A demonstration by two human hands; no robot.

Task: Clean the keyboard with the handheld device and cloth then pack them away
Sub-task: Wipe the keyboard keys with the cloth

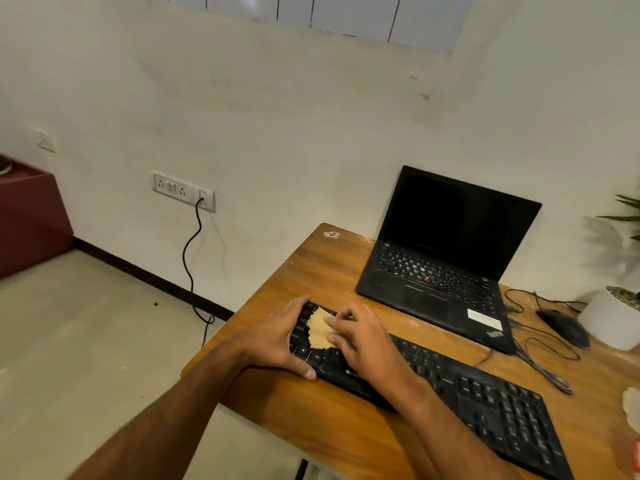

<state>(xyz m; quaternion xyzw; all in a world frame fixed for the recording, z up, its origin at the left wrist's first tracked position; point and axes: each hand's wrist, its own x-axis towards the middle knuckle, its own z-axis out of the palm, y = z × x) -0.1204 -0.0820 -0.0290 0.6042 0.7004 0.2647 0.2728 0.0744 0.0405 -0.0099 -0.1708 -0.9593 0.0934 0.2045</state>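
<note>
Head view: left hand point(277, 336) grips the left end of the keyboard point(450, 386), fingers curled over its edges. Right hand point(363, 336) presses a tan cloth point(318, 330) onto the keys, fingers pinching it. Keyboard lies on the counter point(311, 265) before a laptop point(446, 258).

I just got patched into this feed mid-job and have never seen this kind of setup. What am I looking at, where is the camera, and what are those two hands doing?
There is no machine here: a person works with bare hands, and the single picture comes from a wide-angle camera on their head, looking forward and down.

On the wooden desk lies a black keyboard. The left hand grips the keyboard's left end, steadying it. The right hand presses a small tan cloth onto the keys there, apparently wiping.

Behind the keyboard stands an open black laptop with a dark screen. To its right lie a black mouse with loose cables and a white plant pot. I cannot make out a handheld cleaning device.
</note>
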